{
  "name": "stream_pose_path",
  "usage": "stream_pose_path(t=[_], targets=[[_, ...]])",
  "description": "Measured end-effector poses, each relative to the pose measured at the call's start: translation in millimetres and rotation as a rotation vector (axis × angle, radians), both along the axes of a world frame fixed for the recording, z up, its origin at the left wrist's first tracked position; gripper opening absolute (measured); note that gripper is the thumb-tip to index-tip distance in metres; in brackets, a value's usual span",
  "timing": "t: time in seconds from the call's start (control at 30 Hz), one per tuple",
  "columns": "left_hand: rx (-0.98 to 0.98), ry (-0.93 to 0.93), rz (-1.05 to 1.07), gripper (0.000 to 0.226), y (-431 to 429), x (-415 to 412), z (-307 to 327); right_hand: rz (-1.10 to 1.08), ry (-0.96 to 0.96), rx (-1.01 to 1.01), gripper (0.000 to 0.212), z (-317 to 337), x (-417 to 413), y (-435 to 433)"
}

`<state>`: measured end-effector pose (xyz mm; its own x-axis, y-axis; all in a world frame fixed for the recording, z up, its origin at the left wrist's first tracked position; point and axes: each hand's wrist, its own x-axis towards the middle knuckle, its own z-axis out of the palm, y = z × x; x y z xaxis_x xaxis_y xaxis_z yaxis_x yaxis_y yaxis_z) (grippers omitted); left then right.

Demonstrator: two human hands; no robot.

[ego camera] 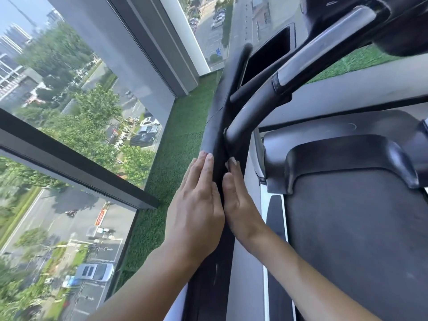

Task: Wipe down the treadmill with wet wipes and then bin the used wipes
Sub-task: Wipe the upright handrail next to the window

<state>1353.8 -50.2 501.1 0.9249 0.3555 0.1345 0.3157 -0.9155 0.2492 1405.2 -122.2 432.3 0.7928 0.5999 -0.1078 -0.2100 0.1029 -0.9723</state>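
left hand (196,205): flat, fingers together, pressed on outer face of treadmill upright (216,140) | right hand (238,200): flat on inner face, fingers together, a white wipe (228,163) edge showing beneath the fingertips | post edge between both palms | handrail (252,107) joins just past fingertips | green turf (176,144) left of fingers, belt (359,239) right

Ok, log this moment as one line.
stage: wiping upright | left hand: flat on treadmill upright, outer side | right hand: flat, inner side | wipe: not visible | handrail: untouched
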Motion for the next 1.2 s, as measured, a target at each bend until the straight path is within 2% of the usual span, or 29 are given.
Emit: stream_pose_path(t=[0.13,0.33,0.4,0.47,0.53,0.67,0.83,1.03,1.2], targets=[[0.006,-0.004,0.002,0.056,0.9,-0.3,-0.6,0.150,-0.015,-0.058,0.071,-10.5,-26.8,-20.9],[0.021,-0.019,0.001,0.055,1.7,0.4,-4.0,-0.021,0.061,-0.021,0.070,-14.5,9.4,-0.5],[0.024,-0.019,-0.001,0.055,1.9,0.4,-4.2,0.009,0.017,-0.023,0.075,-17.8,-4.9,-6.8],[0.028,-0.024,0.000,0.060,2.7,0.9,-4.7,0.081,-0.037,-0.047,0.070,-20.7,-23.7,-12.5],[0.028,-0.031,-0.001,0.061,2.8,1.2,-5.2,0.058,-0.067,-0.048,0.065,-27.7,-17.6,-6.0],[0.031,-0.040,-0.003,0.054,2.7,1.2,-6.3,-0.021,-0.011,-0.116,0.058,-31.4,34.0,16.1],[0.039,-0.038,-0.007,0.055,4.1,1.2,-6.0,0.079,-0.058,-0.108,0.060,-43.2,-2.0,-3.1],[0.026,-0.046,-0.006,0.054,1.9,1.7,-5.4,-0.004,0.045,-0.138,0.059,-37.0,47.1,17.4],[0.020,-0.043,-0.001,0.057,3.8,2.0,-6.2,0.068,-0.149,-0.032,0.060,-35.5,-10.0,0.1]])
